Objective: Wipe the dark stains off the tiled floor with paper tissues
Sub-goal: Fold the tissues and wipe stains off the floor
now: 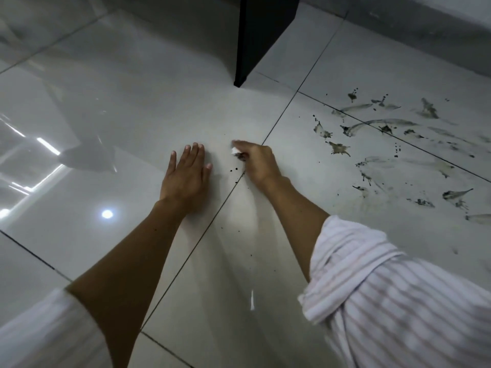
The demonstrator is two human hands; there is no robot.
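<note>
My left hand [187,173] lies flat on the glossy tiled floor [111,107], fingers straight. My right hand [256,160] is curled round a small, dirtied wad of paper tissue [236,151] and presses it to the floor near a grout line. Its fingertips look blurred. A few small dark specks [233,170] lie between the two hands. A broad patch of dark smeared stains [385,144] covers the tiles to the right of my right hand.
A black furniture leg [261,35] stands on the floor beyond my hands. A wall base [425,14] runs along the top right. A small white scrap [252,300] lies on the tile near my right sleeve. Light reflections gleam on the left tiles.
</note>
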